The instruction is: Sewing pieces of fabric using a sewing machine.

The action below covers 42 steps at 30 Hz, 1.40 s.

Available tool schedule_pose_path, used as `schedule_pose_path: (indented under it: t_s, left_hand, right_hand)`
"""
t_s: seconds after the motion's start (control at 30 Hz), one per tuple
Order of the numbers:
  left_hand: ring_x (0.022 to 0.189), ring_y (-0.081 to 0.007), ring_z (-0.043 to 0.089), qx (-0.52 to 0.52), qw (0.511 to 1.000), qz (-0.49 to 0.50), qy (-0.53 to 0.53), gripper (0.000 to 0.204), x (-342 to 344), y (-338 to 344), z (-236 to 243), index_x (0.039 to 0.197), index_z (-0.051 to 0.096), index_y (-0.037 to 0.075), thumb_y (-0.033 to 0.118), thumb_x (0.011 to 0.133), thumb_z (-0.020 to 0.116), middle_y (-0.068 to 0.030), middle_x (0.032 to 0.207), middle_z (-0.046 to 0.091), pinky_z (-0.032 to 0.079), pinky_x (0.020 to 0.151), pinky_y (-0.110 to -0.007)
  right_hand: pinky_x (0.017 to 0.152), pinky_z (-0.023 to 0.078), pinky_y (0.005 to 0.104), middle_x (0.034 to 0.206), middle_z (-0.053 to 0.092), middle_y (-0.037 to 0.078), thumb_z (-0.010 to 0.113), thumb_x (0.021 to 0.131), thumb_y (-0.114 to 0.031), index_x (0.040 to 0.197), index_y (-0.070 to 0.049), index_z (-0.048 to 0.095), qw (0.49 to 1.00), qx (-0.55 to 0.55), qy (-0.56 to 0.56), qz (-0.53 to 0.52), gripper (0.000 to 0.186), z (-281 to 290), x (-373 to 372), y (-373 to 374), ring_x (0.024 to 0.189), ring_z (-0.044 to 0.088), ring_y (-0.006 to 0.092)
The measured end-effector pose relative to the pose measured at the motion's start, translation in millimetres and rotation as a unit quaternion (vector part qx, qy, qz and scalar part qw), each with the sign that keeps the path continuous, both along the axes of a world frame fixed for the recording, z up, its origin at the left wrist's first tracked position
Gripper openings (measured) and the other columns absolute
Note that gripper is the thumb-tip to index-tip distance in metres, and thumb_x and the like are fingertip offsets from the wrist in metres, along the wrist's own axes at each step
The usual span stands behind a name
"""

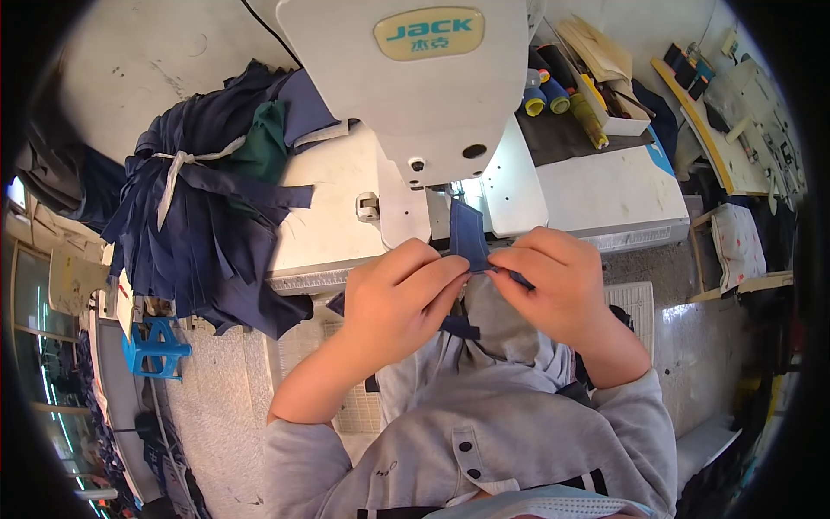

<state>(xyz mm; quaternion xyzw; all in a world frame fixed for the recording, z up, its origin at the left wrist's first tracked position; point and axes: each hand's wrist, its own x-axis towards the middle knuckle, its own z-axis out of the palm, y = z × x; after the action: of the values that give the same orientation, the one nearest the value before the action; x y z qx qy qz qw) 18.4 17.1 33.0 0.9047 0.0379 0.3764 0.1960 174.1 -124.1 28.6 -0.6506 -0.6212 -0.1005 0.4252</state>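
Seemingly unfinished, the blue cloth point(469, 229) lay ahead of my left fingers point(437, 278) and right fingers point(520, 260), which pinched its near edge before the sewing machine point(406, 108); finished seams I couldn't confirm; leftward, a bundle point(207, 195) lay tied.

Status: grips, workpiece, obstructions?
Left grip, right grip: both closed on blue fabric piece. Far end at sewing machine. Tied fabric bundle left, not blocking.

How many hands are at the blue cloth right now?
2. The left hand is at the lower left of the blue cloth; the right hand is at its lower right corner, a dark piece showing between its fingers. Some fingertips are hidden.
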Motion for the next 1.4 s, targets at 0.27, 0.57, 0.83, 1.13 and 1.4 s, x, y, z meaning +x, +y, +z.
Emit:
schedule_pose_path:
  t_s: [0.27,0.57,0.83,1.13,1.4]
  left_hand:
    - [0.065,-0.0174,0.065,0.039,0.995,0.085,-0.024,0.022,12.7,1.8,-43.4,0.092,0.071,0.010,0.007,0.072,0.080,-0.0020,0.095,0.067,0.049,0.053,-0.028]
    - [0.071,-0.0176,0.069,0.045,0.993,0.109,-0.021,0.026,22.9,5.2,-52.8,0.092,0.072,0.008,0.001,0.068,0.080,-0.0034,0.107,0.072,0.054,0.058,-0.027]
    - [0.067,-0.0164,0.067,0.044,0.992,0.111,-0.036,0.028,25.3,5.4,-56.6,0.093,0.071,0.009,0.004,0.067,0.080,-0.0017,0.107,0.072,0.051,0.054,-0.026]
    - [0.065,-0.0160,0.066,0.042,0.990,0.128,-0.043,0.030,26.6,3.9,-58.4,0.094,0.071,0.010,0.005,0.066,0.080,-0.0010,0.108,0.072,0.051,0.054,-0.026]
    - [0.065,-0.0161,0.067,0.043,0.988,0.143,-0.043,0.028,27.9,2.6,-56.0,0.095,0.071,0.009,0.004,0.068,0.079,-0.0016,0.109,0.073,0.051,0.054,-0.026]
  right_hand:
    - [0.057,0.051,0.0299,0.092,0.062,0.000,0.079,0.070,-0.010,0.093,-0.010,0.070,0.996,-0.006,-0.083,-0.043,0.025,-27.8,4.7,14.3,0.070,0.063,0.0170]
    - [0.054,0.049,0.0268,0.111,0.063,-0.002,0.081,0.069,-0.016,0.098,-0.012,0.073,0.992,-0.043,-0.084,-0.083,0.030,-38.3,7.8,20.7,0.063,0.061,0.0123]
    - [0.054,0.048,0.0250,0.109,0.065,-0.002,0.082,0.069,-0.023,0.096,-0.011,0.072,0.990,0.016,-0.110,-0.086,0.031,-42.5,10.3,26.7,0.068,0.062,0.0115]
    - [0.054,0.048,0.0250,0.107,0.067,-0.003,0.082,0.069,-0.025,0.096,-0.009,0.073,0.991,0.009,-0.092,-0.091,0.032,-42.5,8.4,26.8,0.066,0.061,0.0127]
    - [0.054,0.049,0.0251,0.107,0.068,-0.003,0.082,0.071,-0.028,0.097,-0.009,0.074,0.990,0.010,-0.099,-0.105,0.033,-43.7,7.0,29.4,0.066,0.061,0.0127]
